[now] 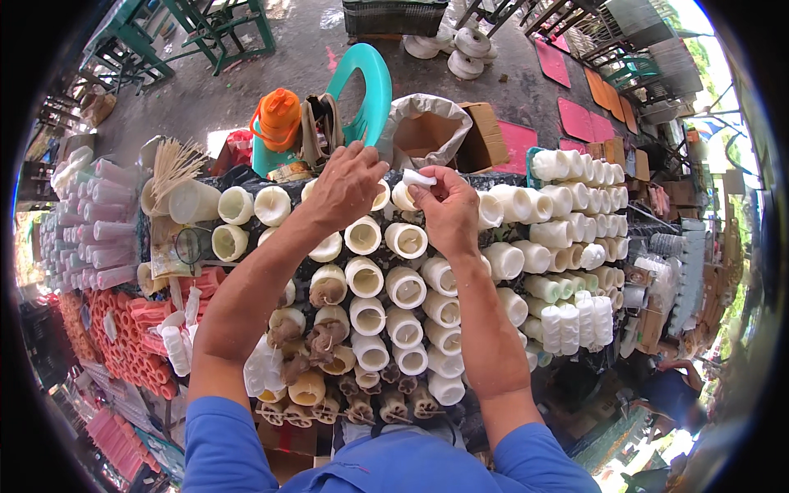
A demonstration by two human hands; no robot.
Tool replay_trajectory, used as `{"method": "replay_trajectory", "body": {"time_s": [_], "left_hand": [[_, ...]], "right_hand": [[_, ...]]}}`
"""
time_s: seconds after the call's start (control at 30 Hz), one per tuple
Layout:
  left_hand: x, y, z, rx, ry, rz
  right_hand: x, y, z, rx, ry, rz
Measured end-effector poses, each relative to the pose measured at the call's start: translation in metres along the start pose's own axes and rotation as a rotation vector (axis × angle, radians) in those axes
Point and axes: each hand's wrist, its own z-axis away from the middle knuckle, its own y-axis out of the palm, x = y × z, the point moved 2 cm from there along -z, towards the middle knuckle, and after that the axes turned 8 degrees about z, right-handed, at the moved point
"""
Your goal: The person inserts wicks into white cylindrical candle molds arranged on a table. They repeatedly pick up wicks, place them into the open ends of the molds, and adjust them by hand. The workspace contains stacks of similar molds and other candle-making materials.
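Our left hand (349,181) is bunched, whether around anything we cannot tell. Our right hand (449,207) pinches a white piece (419,178) over rows of hollow white cylinders (406,289); these seem already laid out, the piece not yet placed.

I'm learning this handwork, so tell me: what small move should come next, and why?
Probably bring the left hand to the white piece: the right hand pinches it, and the left is close beside it, though whether it holds anything is unclear.
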Motion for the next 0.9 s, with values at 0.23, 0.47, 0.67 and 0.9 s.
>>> {"method": "replay_trajectory", "body": {"time_s": [0.23, 0.47, 0.67, 0.9], "left_hand": [[0.005, 0.018, 0.008, 0.043, 0.104, -0.119], [-0.003, 0.012, 0.019, 0.147, 0.084, -0.118], [0.002, 0.015, 0.037, 0.043, 0.053, -0.08], [-0.003, 0.019, 0.046, -0.006, 0.044, -0.09]], "right_hand": [[-0.015, 0.009, 0.006, 0.011, 0.04, 0.04], [-0.015, 0.024, 0.009, -0.056, -0.116, 0.174], [-0.011, 0.039, 0.004, -0.038, -0.335, 0.348], [-0.021, 0.048, 0.002, -0.11, -0.66, 0.46]]}}
